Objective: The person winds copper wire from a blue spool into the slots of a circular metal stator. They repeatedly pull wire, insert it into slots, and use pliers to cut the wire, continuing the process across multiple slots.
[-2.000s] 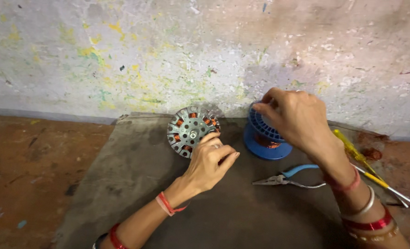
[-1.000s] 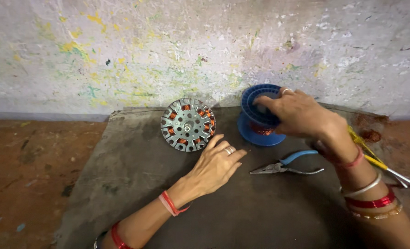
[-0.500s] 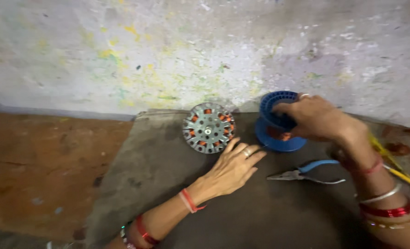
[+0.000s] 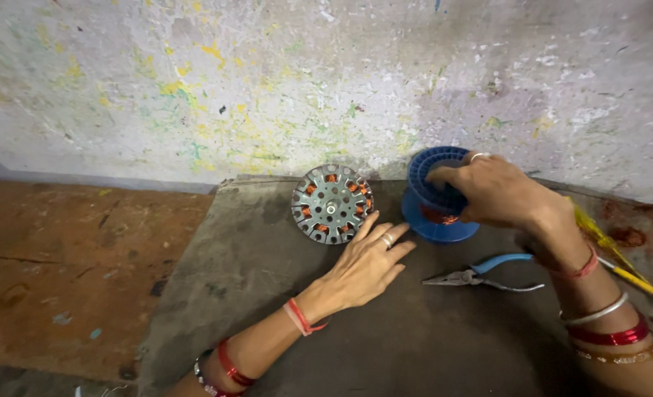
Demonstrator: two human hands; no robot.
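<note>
Paint-flecked wall behind, grey mat on the floor: left hand lies flat, fingers spread, just beside the round motor core; right hand is clamped on the blue spool. Pliers lie nearby.

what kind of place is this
Probably a small motor-winding workshop, worked at floor level: a round stator with copper coils, a blue wire spool, and pliers lie on a grey mat against a paint-flecked wall.

Grey mat (on floor) bears stator, spool, pliers.
</note>
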